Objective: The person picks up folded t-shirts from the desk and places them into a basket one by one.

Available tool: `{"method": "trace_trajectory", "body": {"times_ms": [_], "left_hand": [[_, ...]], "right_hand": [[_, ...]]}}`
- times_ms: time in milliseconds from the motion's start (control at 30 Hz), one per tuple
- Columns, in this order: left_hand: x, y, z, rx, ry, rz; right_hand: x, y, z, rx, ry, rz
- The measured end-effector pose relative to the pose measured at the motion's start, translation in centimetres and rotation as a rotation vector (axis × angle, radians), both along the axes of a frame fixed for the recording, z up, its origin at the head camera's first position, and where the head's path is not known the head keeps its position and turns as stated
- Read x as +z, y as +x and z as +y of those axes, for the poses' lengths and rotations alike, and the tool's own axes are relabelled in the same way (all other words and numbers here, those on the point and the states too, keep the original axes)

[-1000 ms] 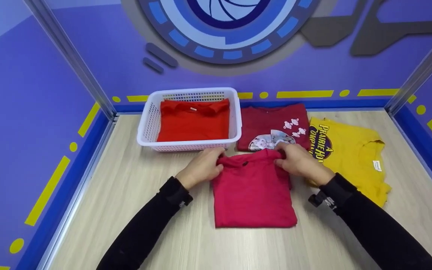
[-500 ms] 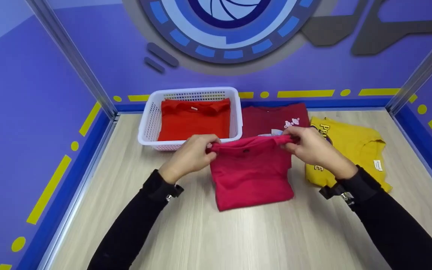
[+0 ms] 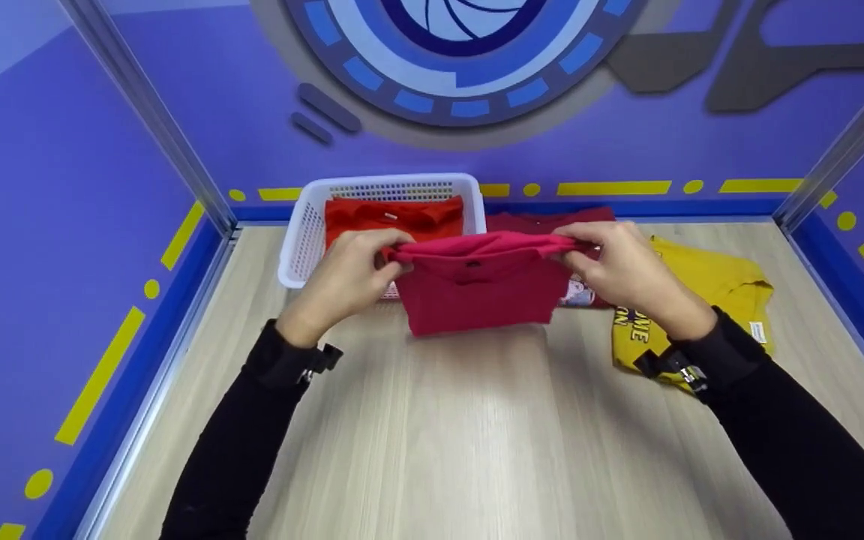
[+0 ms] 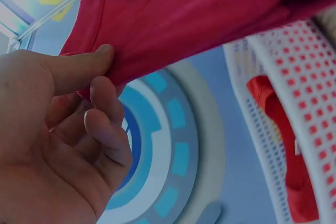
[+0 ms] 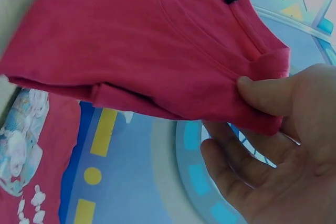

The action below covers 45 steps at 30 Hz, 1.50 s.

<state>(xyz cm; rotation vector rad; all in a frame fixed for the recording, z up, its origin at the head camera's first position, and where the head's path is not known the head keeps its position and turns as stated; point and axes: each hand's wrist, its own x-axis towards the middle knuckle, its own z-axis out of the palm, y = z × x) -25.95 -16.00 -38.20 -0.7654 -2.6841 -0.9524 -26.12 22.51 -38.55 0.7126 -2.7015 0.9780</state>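
Observation:
A folded crimson shirt (image 3: 481, 296) hangs in the air between both hands, its collar edge up and a small black tag at the neck. My left hand (image 3: 353, 274) pinches its left top corner between thumb and fingers, in front of the white basket. At the opposite corner my right hand (image 3: 619, 266) pinches the cloth in the same way; the right wrist view shows the thumb lying on the shirt (image 5: 157, 51). Inside the white plastic basket (image 3: 293, 247) lies a folded orange-red shirt (image 3: 394, 214), partly hidden by the left hand and the crimson shirt.
Right of the basket lies a dark red printed shirt (image 3: 514, 222), mostly covered by the held shirt and right hand. A yellow shirt (image 3: 709, 281) with lettering lies further right. Purple walls (image 3: 199, 90) enclose the wooden table (image 3: 432, 450).
Both hands have lifted the crimson shirt off the table and carried it up, toward the back and slightly left. The basket and the other shirts stay in place.

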Motion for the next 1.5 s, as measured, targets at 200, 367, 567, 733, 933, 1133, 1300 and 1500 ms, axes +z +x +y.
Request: {"method": "trace_trajectory", "body": {"times_ms": [200,367,567,733,933,1133,1300,1500], "left_hand": [[2.0,0.3,-1.8,0.041,0.036,0.029],[3.7,-0.1,-3.5,0.106,0.076,0.039],[4.8,-1.4,-5.7,0.203,0.104,0.047],[4.8,-3.2,-7.9,0.276,0.092,0.008],[5.2,-6.2,-9.7,0.373,0.026,-0.053],[4.9,-9.2,-9.7,0.425,-0.046,-0.139],[3.2,-11.8,-9.6,0.455,-0.071,-0.175],[0.7,-13.5,-9.8,0.473,-0.166,-0.251]], "right_hand": [[1.1,-0.4,-2.2,0.030,-0.029,0.118],[2.1,-1.2,-4.2,0.066,-0.056,0.121],[2.9,-3.1,-7.2,0.138,-0.067,0.109],[3.4,-5.4,-10.2,0.147,-0.041,0.070],[3.3,-8.8,-13.0,0.129,-0.026,0.035],[2.0,-11.9,-14.4,0.048,0.010,-0.033],[0.1,-13.8,-15.5,-0.007,0.062,-0.061],[-1.9,-14.8,-16.3,0.014,0.126,-0.074]]}}
